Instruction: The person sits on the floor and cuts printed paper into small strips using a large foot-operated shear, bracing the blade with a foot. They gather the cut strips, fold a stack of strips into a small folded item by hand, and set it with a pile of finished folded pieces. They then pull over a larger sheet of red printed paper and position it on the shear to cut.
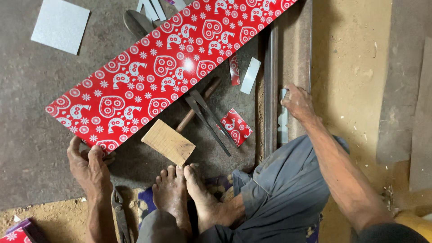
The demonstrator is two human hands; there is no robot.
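A long red metal sheet (166, 67) printed with white hearts and birds lies slantwise on the grey floor. My left hand (90, 168) grips its near left corner between thumb and fingers. My right hand (297, 103) rests on a small notched silver metal piece (282, 121) lying on a long steel bar (271, 90). A wooden mallet (168, 141) lies by my bare feet (189, 193), its handle running under the red sheet. Metal shears (207, 119) lie beside it.
Small red printed offcuts (236, 127) and a silver strip (250, 75) lie near the bar. A silver square sheet (60, 24) lies at the top left. Pliers (119, 209) lie by my left wrist. Sandy ground lies to the right.
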